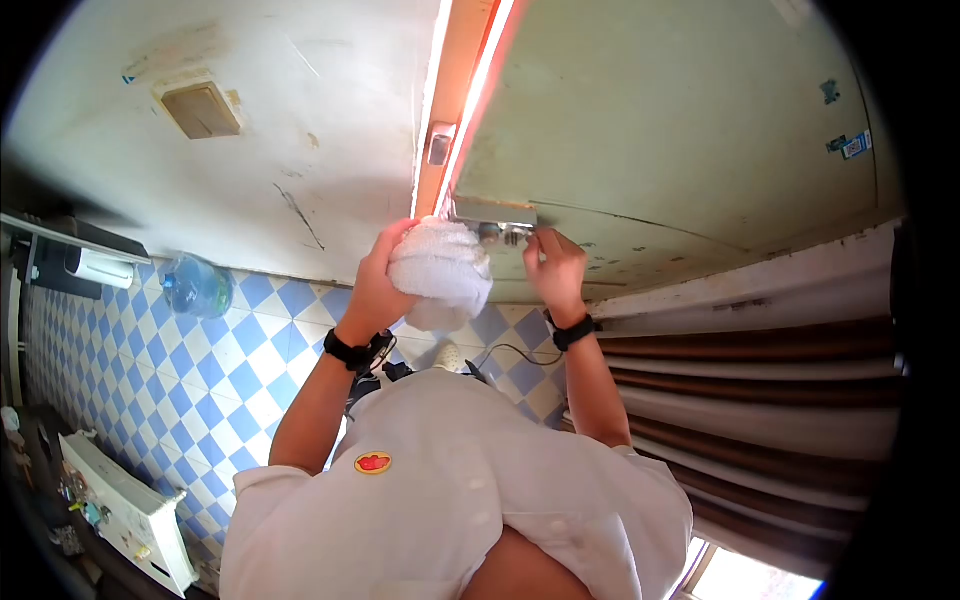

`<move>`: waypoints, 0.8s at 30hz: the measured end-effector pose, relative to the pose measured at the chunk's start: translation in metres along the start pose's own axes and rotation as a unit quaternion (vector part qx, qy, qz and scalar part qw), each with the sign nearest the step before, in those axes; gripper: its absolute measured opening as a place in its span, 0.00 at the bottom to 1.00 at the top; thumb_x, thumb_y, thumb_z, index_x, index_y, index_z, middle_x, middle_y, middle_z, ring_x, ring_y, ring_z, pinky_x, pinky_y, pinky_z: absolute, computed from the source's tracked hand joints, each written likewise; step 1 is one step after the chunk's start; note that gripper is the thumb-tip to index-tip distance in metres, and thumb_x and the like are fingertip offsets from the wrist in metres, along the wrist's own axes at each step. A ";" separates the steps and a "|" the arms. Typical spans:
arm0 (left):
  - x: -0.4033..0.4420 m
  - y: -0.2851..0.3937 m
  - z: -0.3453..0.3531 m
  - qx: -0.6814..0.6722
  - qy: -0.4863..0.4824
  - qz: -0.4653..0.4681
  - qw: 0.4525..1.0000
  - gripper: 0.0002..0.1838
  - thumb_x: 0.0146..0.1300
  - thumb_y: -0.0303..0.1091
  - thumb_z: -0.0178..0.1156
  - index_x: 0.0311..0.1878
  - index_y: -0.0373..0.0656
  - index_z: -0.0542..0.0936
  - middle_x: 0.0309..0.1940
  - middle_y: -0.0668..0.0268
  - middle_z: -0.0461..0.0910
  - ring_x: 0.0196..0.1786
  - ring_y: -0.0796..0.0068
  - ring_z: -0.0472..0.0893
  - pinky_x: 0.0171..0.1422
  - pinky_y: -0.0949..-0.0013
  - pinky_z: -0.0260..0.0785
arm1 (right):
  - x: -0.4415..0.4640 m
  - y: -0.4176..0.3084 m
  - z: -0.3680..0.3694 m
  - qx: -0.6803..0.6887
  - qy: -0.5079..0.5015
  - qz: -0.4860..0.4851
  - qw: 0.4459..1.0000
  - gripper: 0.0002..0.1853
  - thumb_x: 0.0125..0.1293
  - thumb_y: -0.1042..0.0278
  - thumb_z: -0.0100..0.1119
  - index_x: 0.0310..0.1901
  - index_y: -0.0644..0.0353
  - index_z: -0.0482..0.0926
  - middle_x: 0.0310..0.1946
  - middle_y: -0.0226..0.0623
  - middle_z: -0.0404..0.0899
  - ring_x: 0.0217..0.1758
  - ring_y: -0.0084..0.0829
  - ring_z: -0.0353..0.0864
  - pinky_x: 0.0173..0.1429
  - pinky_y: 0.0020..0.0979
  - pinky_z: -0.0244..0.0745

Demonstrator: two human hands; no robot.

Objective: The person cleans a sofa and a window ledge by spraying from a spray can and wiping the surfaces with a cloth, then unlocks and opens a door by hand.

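A bunched white towel (440,275) is in my left hand (385,275), whose fingers curl round its left side. The towel hangs just in front of the edge of a pale door. To its right, my right hand (557,268) has its thumb and fingers bent together at the end of a metal door handle (512,235). This handle sits below a metal plate (495,212) on the door. The exact contact of the right fingertips is small and partly hidden.
The pale door (650,120) meets an orange frame with a metal strike plate (440,143). A wall switch (201,110) is at left. A large water bottle (197,287) stands on the blue-and-white tiled floor (245,380). Brown striped curtains (750,390) hang at right; a white cabinet (130,510) stands lower left.
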State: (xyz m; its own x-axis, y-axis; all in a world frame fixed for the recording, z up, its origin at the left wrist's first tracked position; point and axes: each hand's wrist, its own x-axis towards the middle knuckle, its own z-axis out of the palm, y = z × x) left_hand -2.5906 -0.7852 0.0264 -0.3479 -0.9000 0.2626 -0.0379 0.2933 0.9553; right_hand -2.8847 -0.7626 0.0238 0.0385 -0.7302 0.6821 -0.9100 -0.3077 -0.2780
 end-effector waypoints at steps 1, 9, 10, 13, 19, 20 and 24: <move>-0.001 0.006 -0.004 0.016 -0.007 0.028 0.999 0.50 0.54 0.26 0.78 0.78 0.45 0.61 0.56 0.57 0.83 0.58 0.67 0.83 0.64 0.64 0.75 | -0.007 0.000 -0.004 -0.003 0.005 -0.001 1.000 0.02 0.61 0.76 0.63 0.33 0.59 0.79 0.23 0.39 0.78 0.24 0.45 0.79 0.29 0.41 0.74; -0.005 0.021 -0.046 -0.213 -0.126 0.022 0.969 0.46 0.54 0.24 0.76 0.75 0.40 0.63 0.59 0.57 0.81 0.62 0.68 0.81 0.67 0.64 0.73 | -0.061 -0.059 -0.052 -0.074 0.002 0.062 0.995 0.03 0.60 0.78 0.62 0.33 0.62 0.78 0.28 0.41 0.80 0.28 0.46 0.81 0.32 0.41 0.77; -0.004 0.023 -0.049 -0.224 -0.157 0.016 0.962 0.46 0.53 0.24 0.78 0.74 0.40 0.65 0.59 0.58 0.81 0.61 0.69 0.82 0.67 0.64 0.74 | -0.069 -0.070 -0.061 -0.088 -0.006 0.078 0.993 0.03 0.60 0.79 0.62 0.33 0.62 0.77 0.28 0.41 0.80 0.29 0.46 0.81 0.32 0.41 0.77; 0.000 0.024 -0.053 -0.221 -0.209 0.057 0.951 0.46 0.50 0.24 0.81 0.73 0.40 0.67 0.59 0.59 0.82 0.61 0.69 0.82 0.67 0.64 0.74 | -0.084 -0.096 -0.080 -0.123 -0.011 0.111 0.986 0.04 0.60 0.80 0.62 0.33 0.62 0.77 0.29 0.41 0.80 0.31 0.45 0.81 0.34 0.41 0.78; -0.006 0.047 -0.039 -0.328 -0.366 0.043 0.870 0.45 0.52 0.27 0.82 0.72 0.39 0.68 0.61 0.59 0.82 0.62 0.70 0.82 0.69 0.63 0.74 | -0.130 -0.150 -0.098 -0.204 0.047 0.233 0.950 0.05 0.62 0.80 0.61 0.39 0.63 0.77 0.35 0.42 0.80 0.38 0.46 0.82 0.36 0.42 0.78; -0.009 0.049 -0.035 -0.331 -0.385 0.042 0.861 0.45 0.52 0.27 0.82 0.72 0.39 0.68 0.61 0.58 0.81 0.62 0.70 0.82 0.69 0.63 0.74 | -0.134 -0.159 -0.099 -0.213 0.070 0.252 0.941 0.05 0.63 0.80 0.61 0.40 0.63 0.77 0.36 0.42 0.80 0.38 0.46 0.83 0.37 0.42 0.79; -0.023 0.066 -0.014 -0.332 -0.430 0.035 0.839 0.49 0.53 0.27 0.82 0.76 0.39 0.64 0.63 0.57 0.81 0.64 0.68 0.81 0.70 0.62 0.73 | -0.160 -0.187 -0.101 -0.211 0.130 0.364 0.898 0.10 0.66 0.80 0.60 0.49 0.64 0.78 0.41 0.43 0.82 0.42 0.46 0.84 0.41 0.40 0.80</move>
State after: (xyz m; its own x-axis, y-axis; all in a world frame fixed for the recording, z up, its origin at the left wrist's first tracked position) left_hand -2.5721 -0.7492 0.0853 -0.8849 -0.2399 0.3994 0.4427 -0.1658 0.8812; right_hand -2.7628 -0.5265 0.0344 -0.6771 -0.4604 0.5741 -0.7329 0.4923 -0.4696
